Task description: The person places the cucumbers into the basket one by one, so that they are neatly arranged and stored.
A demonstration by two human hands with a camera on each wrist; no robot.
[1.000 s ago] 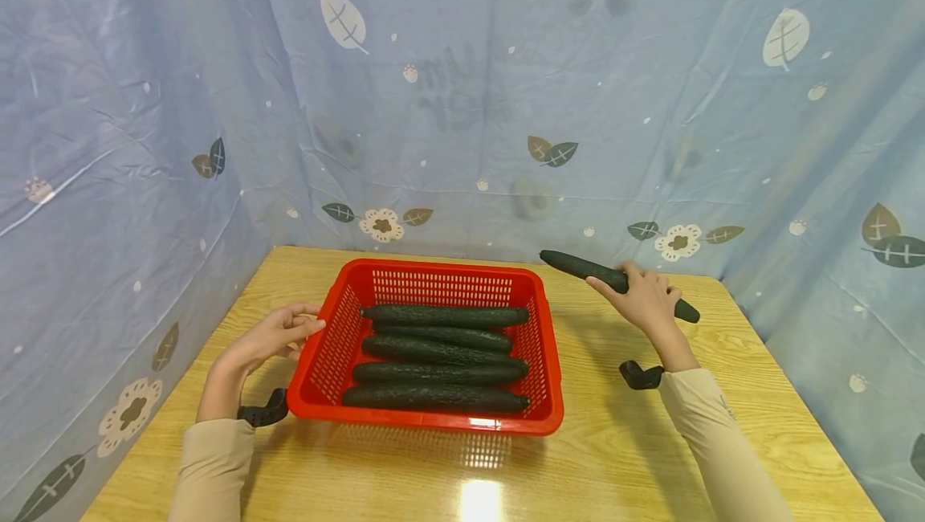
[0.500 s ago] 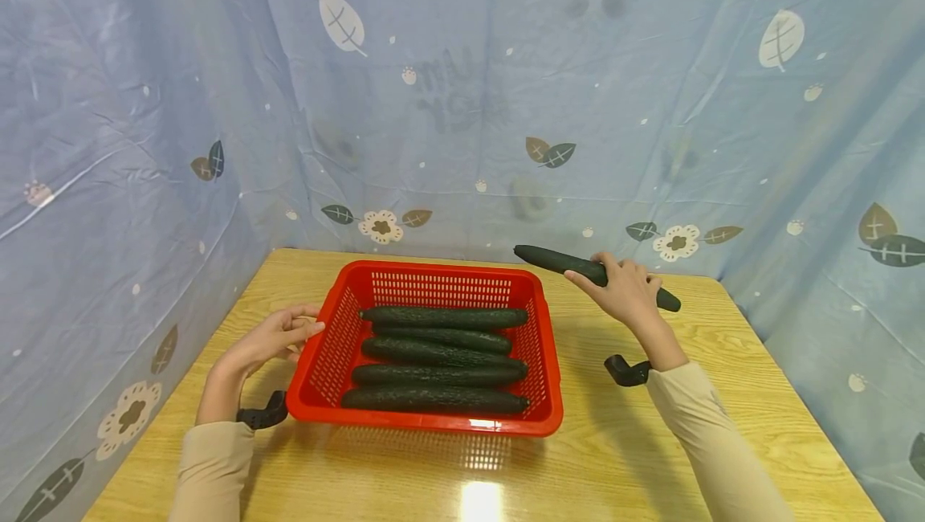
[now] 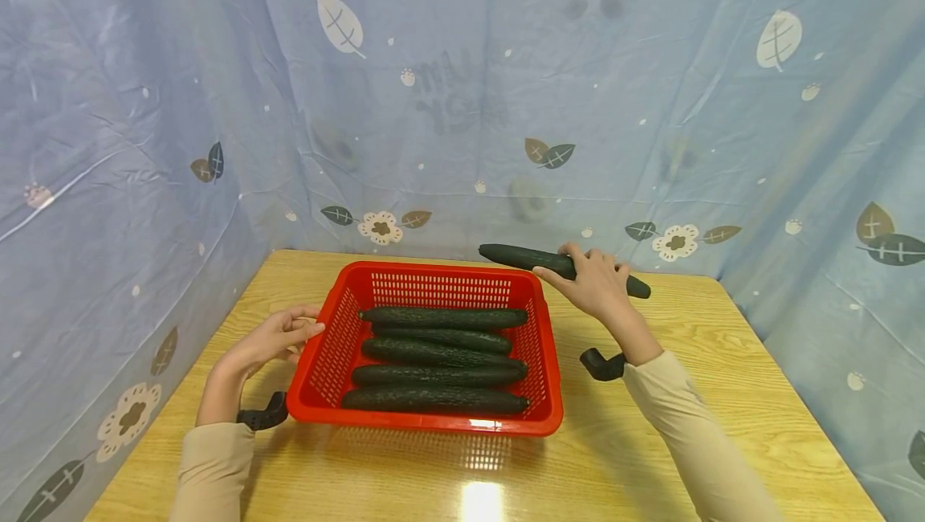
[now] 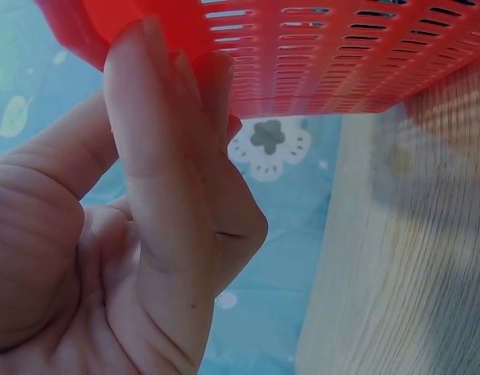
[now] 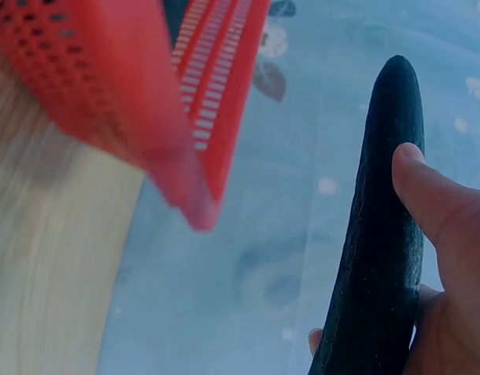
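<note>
Since a second ago, our right hand (image 3: 594,287) has carried the cucumber (image 3: 531,259) leftward, gripped mid-length above the red basket's (image 3: 433,422) far right corner. We judge it stiff, fairly light and bumpy-skinned, so a middle grip balances it, while our left hand (image 3: 269,337) rests relaxed against the basket's left rim.

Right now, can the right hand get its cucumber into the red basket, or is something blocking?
Probably yes. The right hand grips the cucumber above the red basket at its far right corner. The basket is open-topped, with free space behind the five cucumbers inside; the left hand only touches the left rim.
</note>
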